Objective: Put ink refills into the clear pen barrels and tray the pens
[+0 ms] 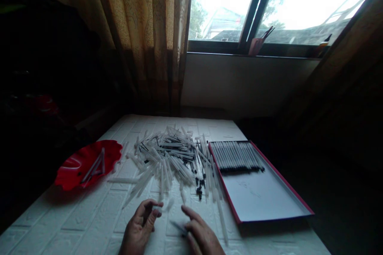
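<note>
My left hand (143, 223) is closed in a pinch near the table's front edge. Its thumb and fingertips hold a small translucent pen piece (158, 208), partly hidden and blurred. Close by on the right, my right hand (203, 231) holds a greyish pen (178, 228) with a dark end, smeared by motion; its index finger points forward. Beyond both hands lies a loose heap of clear pen barrels (160, 167) mixed with dark refills (179, 147). Several small black pen caps (199, 193) are scattered at the heap's right side.
A shallow box lid (263, 203) with red edges sits on the right, with a row of pens (239, 155) in its far part. On the left, a red scalloped dish (67, 171) holds a few clear pieces. Behind the white brick-patterned table (80, 219) are a curtain (143, 40) and window.
</note>
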Tool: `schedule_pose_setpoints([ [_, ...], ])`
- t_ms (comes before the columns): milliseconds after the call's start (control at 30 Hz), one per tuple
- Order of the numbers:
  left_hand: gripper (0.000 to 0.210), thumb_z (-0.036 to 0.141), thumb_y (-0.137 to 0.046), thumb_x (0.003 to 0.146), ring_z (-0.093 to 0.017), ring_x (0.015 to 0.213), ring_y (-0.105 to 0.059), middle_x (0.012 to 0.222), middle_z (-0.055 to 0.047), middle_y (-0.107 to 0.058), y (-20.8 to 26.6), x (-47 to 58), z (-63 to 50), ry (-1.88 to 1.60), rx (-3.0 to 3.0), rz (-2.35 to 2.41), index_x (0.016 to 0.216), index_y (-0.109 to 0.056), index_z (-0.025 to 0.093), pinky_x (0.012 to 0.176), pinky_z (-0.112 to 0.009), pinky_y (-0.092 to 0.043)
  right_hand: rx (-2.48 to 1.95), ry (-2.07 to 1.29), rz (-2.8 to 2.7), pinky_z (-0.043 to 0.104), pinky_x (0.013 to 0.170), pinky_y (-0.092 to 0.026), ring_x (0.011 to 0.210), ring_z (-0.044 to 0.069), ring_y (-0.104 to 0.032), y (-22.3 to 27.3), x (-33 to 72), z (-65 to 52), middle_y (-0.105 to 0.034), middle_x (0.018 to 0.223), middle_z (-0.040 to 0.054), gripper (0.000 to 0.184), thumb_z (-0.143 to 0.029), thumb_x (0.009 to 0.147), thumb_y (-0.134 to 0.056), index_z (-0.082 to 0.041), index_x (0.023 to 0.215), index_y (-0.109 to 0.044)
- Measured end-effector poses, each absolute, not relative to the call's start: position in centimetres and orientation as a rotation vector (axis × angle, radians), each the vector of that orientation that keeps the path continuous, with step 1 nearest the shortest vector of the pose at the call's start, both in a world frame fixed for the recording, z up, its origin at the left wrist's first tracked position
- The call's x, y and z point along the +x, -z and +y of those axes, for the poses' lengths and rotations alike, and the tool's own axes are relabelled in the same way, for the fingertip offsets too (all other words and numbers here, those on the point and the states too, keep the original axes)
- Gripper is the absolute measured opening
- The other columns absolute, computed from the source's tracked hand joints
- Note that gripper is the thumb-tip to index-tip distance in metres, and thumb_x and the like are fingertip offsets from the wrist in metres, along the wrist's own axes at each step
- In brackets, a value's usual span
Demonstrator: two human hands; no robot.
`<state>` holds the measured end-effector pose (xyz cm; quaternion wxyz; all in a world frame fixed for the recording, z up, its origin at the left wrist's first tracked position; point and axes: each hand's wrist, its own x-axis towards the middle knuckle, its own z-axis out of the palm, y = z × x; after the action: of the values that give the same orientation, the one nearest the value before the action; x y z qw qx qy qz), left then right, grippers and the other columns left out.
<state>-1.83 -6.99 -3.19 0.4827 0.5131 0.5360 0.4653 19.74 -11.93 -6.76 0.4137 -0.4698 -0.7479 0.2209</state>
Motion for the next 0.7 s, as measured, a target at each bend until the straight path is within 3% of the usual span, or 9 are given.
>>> schedule_pose_setpoints([
  [67,0.054,0.068,-0.071,0.067,-0.019,0.069,-0.07,0.088,-0.003,-0.073,2.7,-1.5,-7.1,-1.149,1.112,1.293,0.094,-0.062,0.022,0.04,-0.02,-0.048,-1.188,-0.556,-1.737,0.034,0.091,-0.052,0.111,0.024,-0.064,6.0,19.8,-11.1,-0.065,0.123,0.0164,0.041,-0.043,0.102,-0.029,-0.021,0.098,-0.063],
  [133,0.06,0.069,-0.074,0.062,-0.018,0.066,-0.068,0.087,-0.002,-0.072,2.2,-1.0,-7.3,-1.125,0.969,1.279,0.095,-0.061,0.022,0.034,-0.017,-0.042,-1.2,-0.647,-1.677,0.027,0.077,-0.056,0.087,0.02,-0.071,5.6,19.8,-10.8,-0.073,0.096,0.011,0.041,-0.046,0.102,-0.03,-0.021,0.1,-0.064],
  [233,0.066,0.067,-0.079,0.058,-0.016,0.064,-0.068,0.092,-0.004,-0.072,1.8,-0.6,-7.7,-1.053,0.835,1.237,0.1,-0.057,0.021,0.033,-0.015,-0.04,-1.203,-0.681,-1.672,0.021,0.058,-0.053,0.059,0.016,-0.066,5.8,19.7,-11.2,-0.068,0.067,0.0035,0.044,-0.05,0.1,-0.035,-0.022,0.099,-0.068],
  [700,0.066,0.067,-0.077,0.061,-0.015,0.062,-0.066,0.091,-0.006,-0.073,2.5,-0.3,-8.0,-0.977,0.901,1.141,0.101,-0.053,0.021,0.033,-0.016,-0.042,-1.227,-0.565,-1.886,0.021,0.06,-0.051,0.064,0.016,-0.066,5.1,19.7,-11.5,-0.069,0.073,0.005,0.033,-0.036,0.099,-0.04,-0.022,0.105,-0.069],
])
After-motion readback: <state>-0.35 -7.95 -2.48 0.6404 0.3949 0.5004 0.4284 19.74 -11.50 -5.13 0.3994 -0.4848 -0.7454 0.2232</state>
